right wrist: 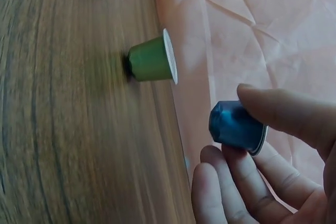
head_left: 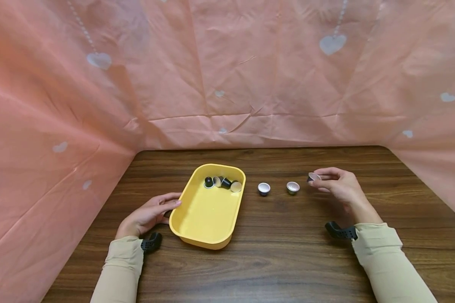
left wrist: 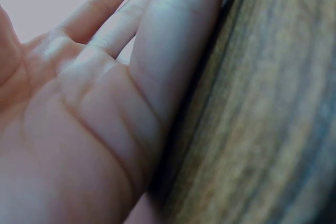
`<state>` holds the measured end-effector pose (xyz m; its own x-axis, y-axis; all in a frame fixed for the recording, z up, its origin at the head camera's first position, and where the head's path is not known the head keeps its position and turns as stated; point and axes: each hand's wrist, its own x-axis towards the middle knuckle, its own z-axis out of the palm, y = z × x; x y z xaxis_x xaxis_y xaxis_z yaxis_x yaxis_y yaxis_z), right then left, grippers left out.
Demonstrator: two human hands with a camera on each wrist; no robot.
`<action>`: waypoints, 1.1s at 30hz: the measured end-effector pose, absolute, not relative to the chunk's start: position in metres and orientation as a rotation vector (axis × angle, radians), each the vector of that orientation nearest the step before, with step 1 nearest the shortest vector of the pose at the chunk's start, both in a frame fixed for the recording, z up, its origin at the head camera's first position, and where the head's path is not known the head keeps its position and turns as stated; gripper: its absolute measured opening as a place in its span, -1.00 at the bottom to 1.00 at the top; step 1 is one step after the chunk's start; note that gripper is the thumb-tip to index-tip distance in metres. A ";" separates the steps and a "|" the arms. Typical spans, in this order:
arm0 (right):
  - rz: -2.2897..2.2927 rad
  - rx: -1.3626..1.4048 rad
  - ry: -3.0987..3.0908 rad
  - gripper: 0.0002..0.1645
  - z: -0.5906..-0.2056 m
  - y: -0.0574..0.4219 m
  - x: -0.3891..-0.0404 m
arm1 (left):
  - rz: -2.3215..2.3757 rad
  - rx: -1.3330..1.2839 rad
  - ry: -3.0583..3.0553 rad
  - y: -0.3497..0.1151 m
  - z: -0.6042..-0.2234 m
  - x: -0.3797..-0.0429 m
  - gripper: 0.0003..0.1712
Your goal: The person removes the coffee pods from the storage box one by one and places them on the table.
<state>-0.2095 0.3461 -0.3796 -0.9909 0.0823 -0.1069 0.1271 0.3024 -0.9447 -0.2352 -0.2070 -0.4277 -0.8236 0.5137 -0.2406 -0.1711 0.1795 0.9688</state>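
Observation:
My right hand (head_left: 343, 187) pinches a blue coffee capsule (right wrist: 237, 125) between thumb and fingers, above the table on the right. Left of it, a green coffee capsule (right wrist: 151, 59) stands upright on the table, its pale lid facing up. Farther left stands a dark coffee capsule (head_left: 263, 189), also lid up. My left hand (head_left: 148, 214) lies against the left side of a yellow tray (head_left: 202, 240), thumb at the rim. Its fingers (left wrist: 173, 40) look nearly straight in the left wrist view. Several dark capsules (head_left: 226, 182) lie jumbled at the tray's far end.
The wooden table (head_left: 280, 261) has rounded far corners. A pink curtain (head_left: 227, 75) with pale hearts hangs behind it and along both sides. Dark wrist straps (head_left: 341, 231) sit at both beige sleeves.

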 end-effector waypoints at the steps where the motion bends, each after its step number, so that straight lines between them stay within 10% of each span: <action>1: -1.804 0.213 2.525 -0.25 -0.380 0.347 -0.210 | 1.694 0.325 1.932 -0.207 -0.428 -0.235 -0.34; 33: -1.268 0.296 2.859 -0.27 -0.395 0.356 -0.208 | 1.697 0.347 1.920 -0.206 -0.424 -0.235 -0.31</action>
<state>-0.2084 0.3563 -0.3952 -0.9822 0.1716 -0.0758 0.1714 0.6566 -0.7345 -0.2347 -0.2063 -0.4244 -0.8163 0.5305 -0.2286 -0.1615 0.1704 0.9721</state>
